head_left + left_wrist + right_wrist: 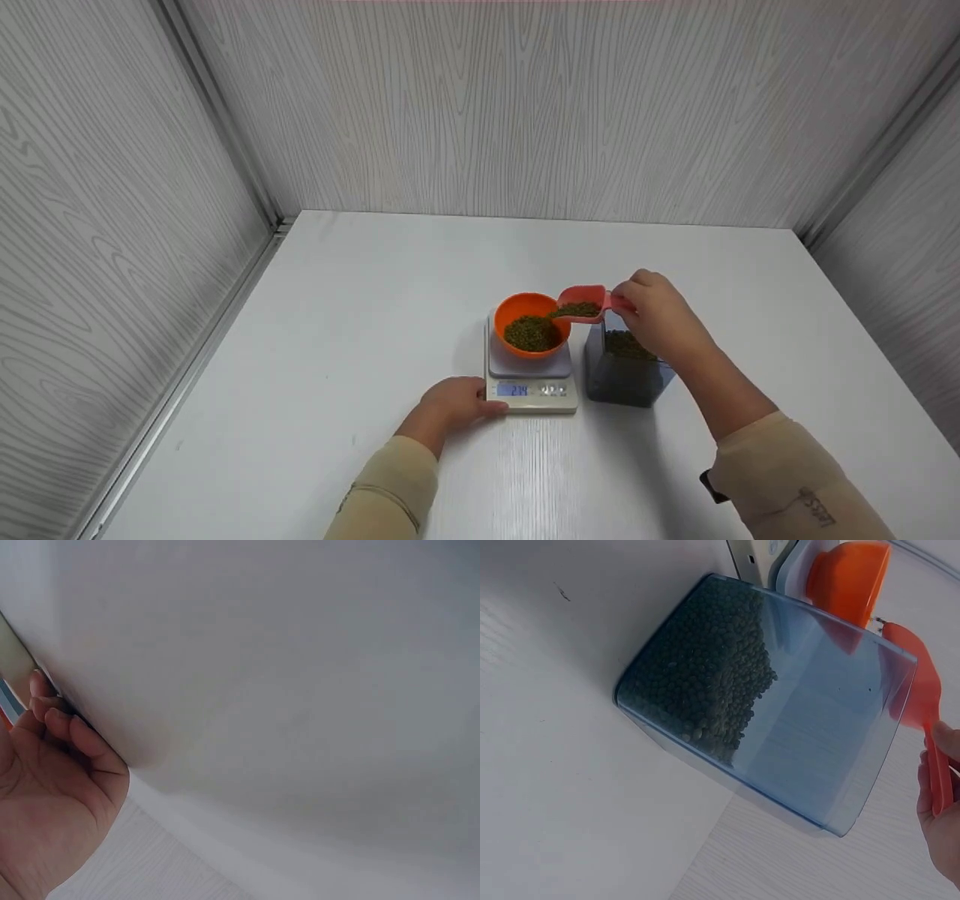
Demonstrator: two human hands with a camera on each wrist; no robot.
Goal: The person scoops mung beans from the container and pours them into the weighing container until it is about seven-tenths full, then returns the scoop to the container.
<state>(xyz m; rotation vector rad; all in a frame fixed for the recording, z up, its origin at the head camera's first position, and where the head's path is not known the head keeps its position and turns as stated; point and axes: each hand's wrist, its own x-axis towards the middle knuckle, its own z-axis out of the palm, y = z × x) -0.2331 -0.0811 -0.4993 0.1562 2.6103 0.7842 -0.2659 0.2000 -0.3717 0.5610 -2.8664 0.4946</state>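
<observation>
My right hand grips the handle of a red scoop, which is tilted over the rim of an orange bowl. Small green mung beans lie in the bowl, and more run from the scoop's lip. Under the bowl is a white kitchen scale with a lit display. The left hand holds the scale's front left corner, thumb at the front edge. In the left wrist view, curled fingers meet the scale's side. A clear bluish container of beans stands right of the scale, below my right hand.
The white table carries the scale and container near its middle. Pale wood-grain panels enclose it at the back and on both sides.
</observation>
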